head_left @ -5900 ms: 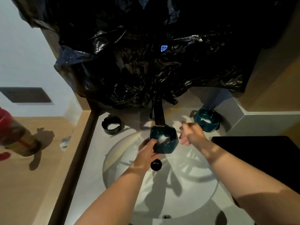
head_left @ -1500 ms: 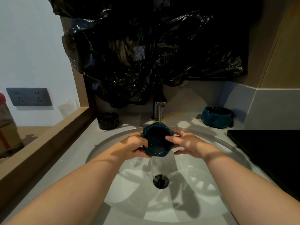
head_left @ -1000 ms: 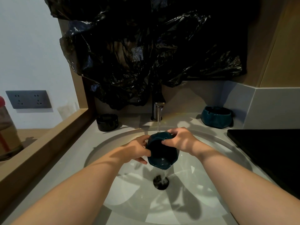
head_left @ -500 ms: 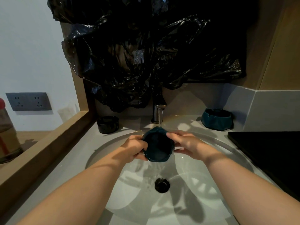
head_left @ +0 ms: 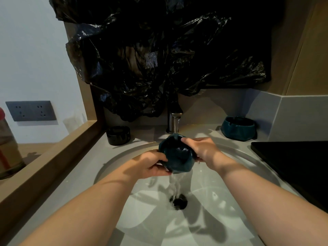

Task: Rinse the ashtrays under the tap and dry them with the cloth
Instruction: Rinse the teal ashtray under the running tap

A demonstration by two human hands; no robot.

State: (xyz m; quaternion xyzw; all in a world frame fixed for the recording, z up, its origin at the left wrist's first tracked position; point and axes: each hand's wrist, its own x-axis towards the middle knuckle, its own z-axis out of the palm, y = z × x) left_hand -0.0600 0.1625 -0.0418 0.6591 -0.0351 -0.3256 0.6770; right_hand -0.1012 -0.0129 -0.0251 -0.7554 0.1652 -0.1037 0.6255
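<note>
a teal ashtray (head_left: 177,158) is gripped from both sides: the left hand (head_left: 150,166) is curled round its left edge, the right hand (head_left: 201,150) round its right edge and upper rim. the ashtray is held tilted, hollow toward the camera, directly under the tap (head_left: 174,120) and above the sink (head_left: 239,183). water is seen running off its lower edge down to the drain (head_left: 179,201). 2 more ashtrays are set on the counter (head_left: 204,130): a black ashtray (head_left: 118,135) left of the tap, a second teal ashtray (head_left: 238,127) to the right. crumpled black plastic (head_left: 159,59) is hung above.
</note>
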